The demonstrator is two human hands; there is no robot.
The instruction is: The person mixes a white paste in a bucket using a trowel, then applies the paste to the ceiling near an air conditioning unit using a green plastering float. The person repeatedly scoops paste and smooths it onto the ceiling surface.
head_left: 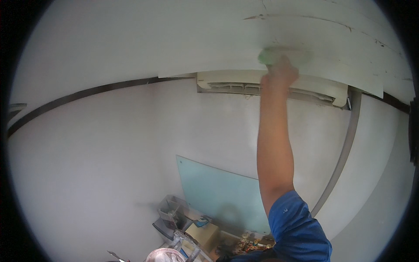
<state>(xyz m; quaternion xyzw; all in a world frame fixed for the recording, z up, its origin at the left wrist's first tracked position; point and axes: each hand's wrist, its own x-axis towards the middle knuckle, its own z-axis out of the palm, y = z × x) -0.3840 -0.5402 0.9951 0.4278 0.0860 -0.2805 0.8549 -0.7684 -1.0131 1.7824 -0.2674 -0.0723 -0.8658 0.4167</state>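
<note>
My right hand (283, 72) is raised to the ceiling (183, 39) at the end of an outstretched arm in a blue sleeve. Its fingers are closed round a pale, wide tool with a green end (265, 56), smeared by motion. The tool is at the white ceiling surface, and its exact kind cannot be made out. Just behind the wrist, a white wall air conditioner (231, 78) hangs under the ceiling edge. Cracks and dark marks (305, 17) run across the ceiling beyond the hand. My left hand is out of the picture.
Below stand a ladder (192, 244), a pinkish-white bucket (166, 255), a clear plastic bin (171, 209) and a cardboard box (204, 233). A pale green glass-like panel (218, 187) leans on the wall. A grey pipe (342, 161) runs down the right side.
</note>
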